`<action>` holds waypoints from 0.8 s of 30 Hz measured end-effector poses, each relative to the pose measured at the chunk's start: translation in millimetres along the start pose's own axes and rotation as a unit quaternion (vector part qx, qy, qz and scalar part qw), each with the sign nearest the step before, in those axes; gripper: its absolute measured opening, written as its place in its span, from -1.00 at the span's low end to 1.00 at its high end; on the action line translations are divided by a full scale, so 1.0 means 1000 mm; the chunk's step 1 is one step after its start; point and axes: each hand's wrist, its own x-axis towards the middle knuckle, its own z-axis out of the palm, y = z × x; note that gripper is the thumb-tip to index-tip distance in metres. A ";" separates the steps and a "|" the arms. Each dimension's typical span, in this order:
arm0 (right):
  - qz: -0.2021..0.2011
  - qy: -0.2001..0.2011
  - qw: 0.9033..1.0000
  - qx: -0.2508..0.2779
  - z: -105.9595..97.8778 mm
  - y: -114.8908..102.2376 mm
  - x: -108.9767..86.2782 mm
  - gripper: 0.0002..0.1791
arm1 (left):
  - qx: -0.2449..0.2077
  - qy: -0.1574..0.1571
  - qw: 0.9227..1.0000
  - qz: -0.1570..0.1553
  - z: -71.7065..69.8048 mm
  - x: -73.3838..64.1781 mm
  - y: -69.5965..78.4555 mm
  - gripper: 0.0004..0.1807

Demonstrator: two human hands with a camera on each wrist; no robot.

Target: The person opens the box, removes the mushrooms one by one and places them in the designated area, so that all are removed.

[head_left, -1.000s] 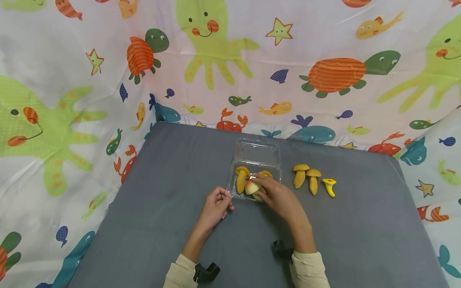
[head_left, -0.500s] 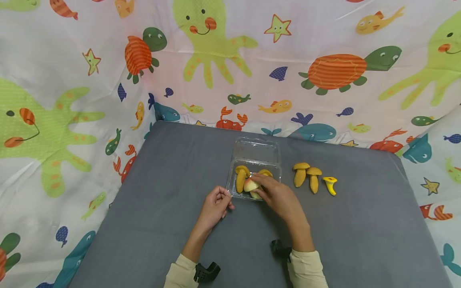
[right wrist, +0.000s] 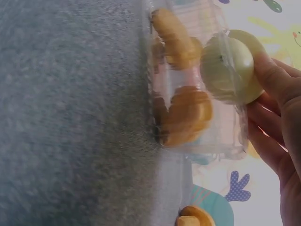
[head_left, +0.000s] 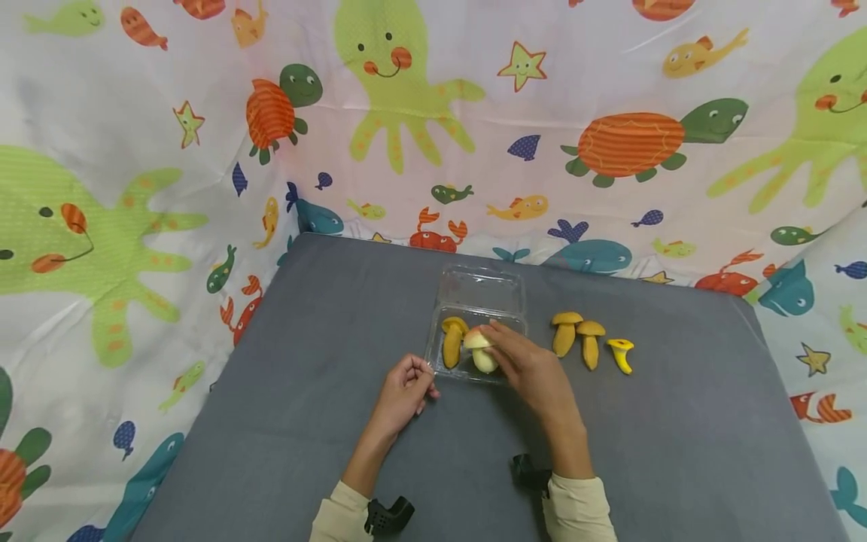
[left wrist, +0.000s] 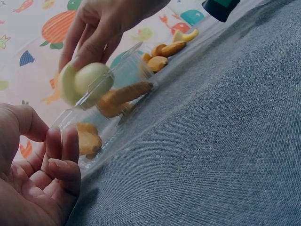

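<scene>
My right hand (head_left: pixel 538 380) pinches a toy mushroom (head_left: pixel 484 361) with a pale stem and a cream-and-reddish cap. It is held over the clear plastic clamshell box (head_left: pixel 481 287), cap up and stem toward me in the head view; in the right wrist view the mushroom (right wrist: pixel 225 70) is at the box rim. My left hand (head_left: pixel 404 390) pinches the box's near left corner, finger and thumb tips together in the left wrist view. Inside the box lies a yellow-brown mushroom (head_left: pixel 452 348). A second brown mushroom (right wrist: pixel 186 117) in it shows in the right wrist view, hidden behind my right hand from above.
Right of the box on the grey table (head_left: pixel 325 316) lie two brown mushrooms, one a broad-capped mushroom (head_left: pixel 564 335), the other a slimmer mushroom (head_left: pixel 591 346). Beside them is a bright yellow trumpet-shaped mushroom (head_left: pixel 621 355). A sea-animal curtain (head_left: pixel 467 135) stands behind the table.
The pale mushroom has come up a little and turned, so its stem now shows below the cap. My right fingers have shifted slightly with it. The left hand keeps its place at the corner.
</scene>
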 end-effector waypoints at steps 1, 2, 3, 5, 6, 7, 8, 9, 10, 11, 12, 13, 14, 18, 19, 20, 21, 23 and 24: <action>0.000 0.005 1.000 0.000 -0.001 0.000 0.000 -0.41 | -0.001 0.001 1.000 -0.001 0.000 0.000 0.000 -0.95; 0.000 0.010 1.000 -0.001 -0.002 0.000 0.000 -0.41 | -0.001 0.001 1.000 -0.001 0.000 0.000 -0.001 -0.95; 0.000 0.014 1.000 -0.002 -0.003 0.000 -0.001 -0.40 | -0.001 0.002 1.000 -0.002 0.000 -0.001 -0.001 -0.95; 0.001 0.022 1.000 0.001 -0.005 0.001 -0.002 -0.40 | 0.001 0.003 1.000 -0.004 -0.001 -0.001 -0.002 -0.95; 0.002 0.026 1.000 0.004 -0.006 0.001 -0.002 -0.40 | 0.001 0.003 1.000 -0.006 -0.001 -0.001 -0.002 -0.95; 0.004 0.030 1.000 0.007 -0.007 0.001 -0.003 -0.40 | 0.002 0.002 1.000 -0.006 -0.001 -0.001 -0.003 -0.95; 0.007 0.035 0.999 0.007 -0.008 0.002 -0.003 -0.40 | 0.002 0.002 1.000 -0.005 -0.001 -0.001 -0.003 -0.94; 0.012 0.038 0.999 0.010 -0.010 0.002 -0.004 -0.40 | 0.003 0.001 1.000 -0.005 -0.001 -0.001 -0.003 -0.94; 0.017 0.043 0.999 0.013 -0.012 0.002 -0.005 -0.40 | 0.004 0.000 1.000 -0.004 -0.001 -0.001 -0.003 -0.94; 0.023 0.046 0.999 0.013 -0.014 0.003 -0.005 -0.40 | 0.004 -0.002 1.000 -0.004 -0.001 -0.001 -0.004 -0.94; 0.029 0.050 0.998 0.011 -0.016 0.003 -0.006 -0.40 | 0.004 -0.002 1.000 -0.003 -0.001 -0.002 -0.004 -0.94; 0.034 0.053 0.998 0.006 -0.018 0.003 -0.007 -0.40 | 0.004 -0.003 1.000 -0.003 -0.001 -0.002 -0.004 -0.94; 0.038 0.058 0.998 0.002 -0.020 0.004 -0.008 -0.40 | 0.004 -0.003 1.000 -0.003 -0.001 -0.001 -0.005 -0.94; 0.048 0.077 0.996 -0.014 -0.030 0.007 -0.010 -0.41 | 0.007 0.000 1.000 -0.003 -0.002 -0.001 -0.004 -0.94; 0.049 0.084 0.995 -0.018 -0.032 0.008 -0.011 -0.41 | 0.008 0.000 1.000 -0.004 -0.002 -0.001 -0.004 -0.95; 0.050 0.090 0.994 -0.021 -0.035 0.009 -0.011 -0.41 | 0.008 0.000 1.000 -0.004 -0.002 -0.001 -0.003 -0.95; 0.053 0.094 0.994 -0.024 -0.037 0.010 -0.011 -0.42 | 0.008 0.000 1.000 -0.004 -0.002 -0.001 -0.002 -0.96; 0.060 0.102 0.992 -0.034 -0.042 0.011 -0.013 -0.42 | 0.006 -0.001 1.000 -0.006 -0.002 0.000 -0.001 -0.96; 0.063 0.104 0.992 -0.039 -0.045 0.012 -0.013 -0.42 | 0.004 -0.001 1.000 -0.007 -0.002 0.000 -0.001 -0.96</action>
